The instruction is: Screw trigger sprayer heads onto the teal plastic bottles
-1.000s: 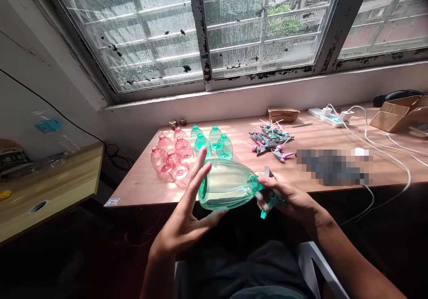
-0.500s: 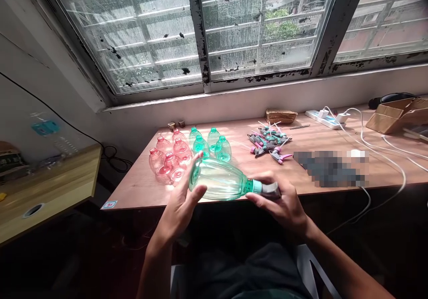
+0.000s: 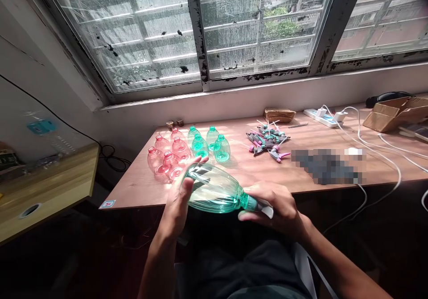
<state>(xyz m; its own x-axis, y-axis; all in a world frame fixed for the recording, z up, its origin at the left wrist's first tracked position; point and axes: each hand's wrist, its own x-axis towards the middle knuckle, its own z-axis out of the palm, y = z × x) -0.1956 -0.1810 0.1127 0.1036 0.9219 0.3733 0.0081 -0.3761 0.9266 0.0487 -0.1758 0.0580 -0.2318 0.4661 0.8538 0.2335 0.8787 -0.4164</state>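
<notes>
I hold a clear green plastic bottle (image 3: 216, 191) on its side over my lap, just in front of the table edge. My left hand (image 3: 180, 203) cups its base, fingers curled round it. My right hand (image 3: 276, 205) is closed round the spray head (image 3: 262, 206) at the bottle's neck. On the wooden table (image 3: 267, 169) behind stand several pink bottles (image 3: 167, 156) and several green bottles (image 3: 209, 143) without heads. A pile of loose spray heads (image 3: 267, 140) in pink, green and grey lies further right.
A white power strip (image 3: 323, 116) with white cables (image 3: 377, 149) sits at the back right, beside a cardboard box (image 3: 391, 111). A brown packet (image 3: 279, 114) lies by the wall. A lower wooden desk (image 3: 47, 187) stands at the left. Windows run along the back.
The bottle has dropped lower and tilted, base up to the left. My left hand went from open beside the base to wrapped on it. My right hand has turned on the spray head.
</notes>
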